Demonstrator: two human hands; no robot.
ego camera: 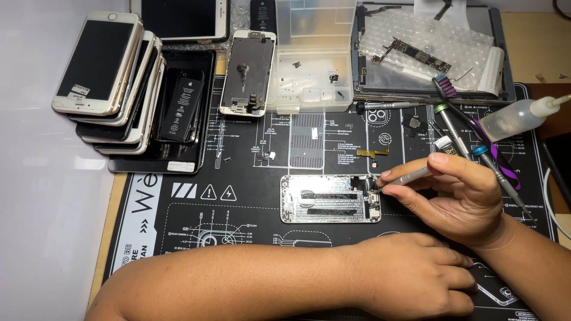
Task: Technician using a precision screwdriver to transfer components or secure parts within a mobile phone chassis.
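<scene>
The right hand [461, 199] is pinching a slim grey screwdriver [410, 176] between thumb and fingertips, its tip lying at the right end of the opened phone shell [331, 198], which is sitting in the middle of the black repair mat [178, 202]. The tip itself is too small to make out, and whether it is touching a screw cannot be told. The left hand [416, 276] is resting palm down on the mat just below the shell, fingers loosely curled, holding nothing; its forearm is crossing the lower edge and is cut off at the left. Behind the shell a clear parts box [312, 56] is standing, its tiny contents too small to identify. To the left of the shell a stack of phones [110, 77] is leaning, partly overhanging the mat. To the right of the shell several more screwdrivers [470, 142] are lying, partly covered by the right hand, beside a small squeeze bottle [517, 117].
</scene>
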